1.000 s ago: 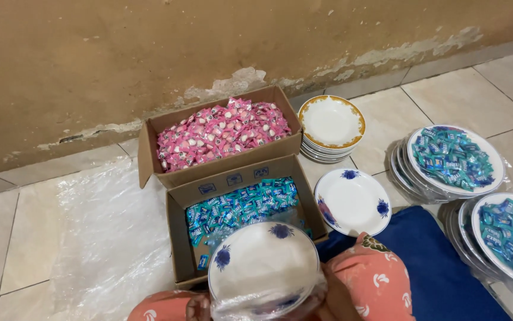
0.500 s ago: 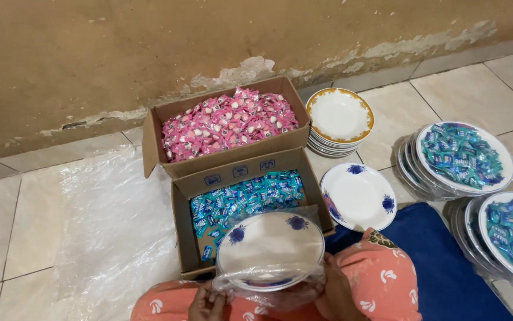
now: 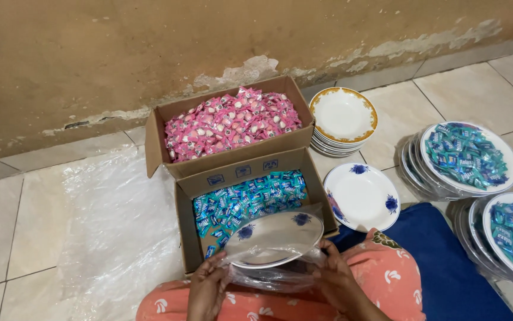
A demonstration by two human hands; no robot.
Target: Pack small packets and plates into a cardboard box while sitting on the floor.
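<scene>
Held tilted over the near cardboard box of blue-wrapped sweets: 1 white plate with blue flowers, half inside a clear plastic bag. Left hand and right hand, fingers pinching the bag's open edges, apparently to keep its mouth spread. Behind, far box of pink sweets; right, 2 stacks of filled plates.

Single view, head-mounted, looking steeply down and forward from above the seated person. The hands sit at the bottom edge, close to the lens. Beyond them the floor runs to the wall, which fills the top of the frame. Framing is medium-close. No second view shares the scene.
</scene>
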